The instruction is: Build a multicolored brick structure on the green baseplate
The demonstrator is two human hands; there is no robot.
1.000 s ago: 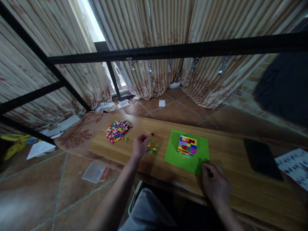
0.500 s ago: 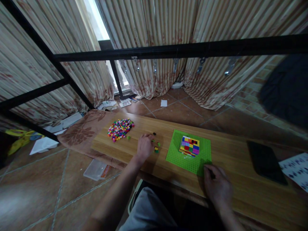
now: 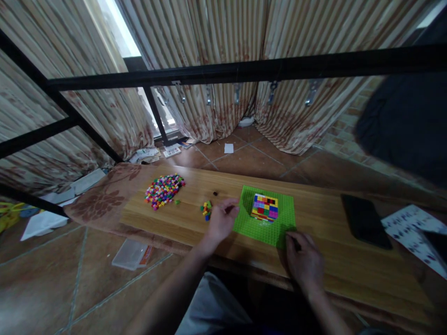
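Observation:
A bright green studded baseplate (image 3: 240,223) lies on the wooden tabletop, bearing a multicoloured block of toy building bricks (image 3: 265,208). My left hand (image 3: 223,218) is at the baseplate's left edge, fingers and thumb curled together; anything in them is too small to make out. At the near right corner of the baseplate, my right hand (image 3: 304,260) is closed in a pinch, its fingertips against that corner; what lies between them is hidden. Left of my left hand sits a small cluster of bricks (image 3: 206,210), mostly green, yellow and blue. One dark brick (image 3: 215,193) lies beyond it.
A large pile of loose coloured bricks (image 3: 164,190) covers part of the table's left side, one green brick (image 3: 177,202) beside it. A black tablet-like slab (image 3: 365,221) and a printed sheet (image 3: 412,237) lie to the right. A black metal rail (image 3: 223,72) crosses beyond the table.
My left hand has moved right, from the small loose bricks to the baseplate's left edge, uncovering the brick cluster. My right hand stays at the baseplate's corner. The view has shifted slightly right.

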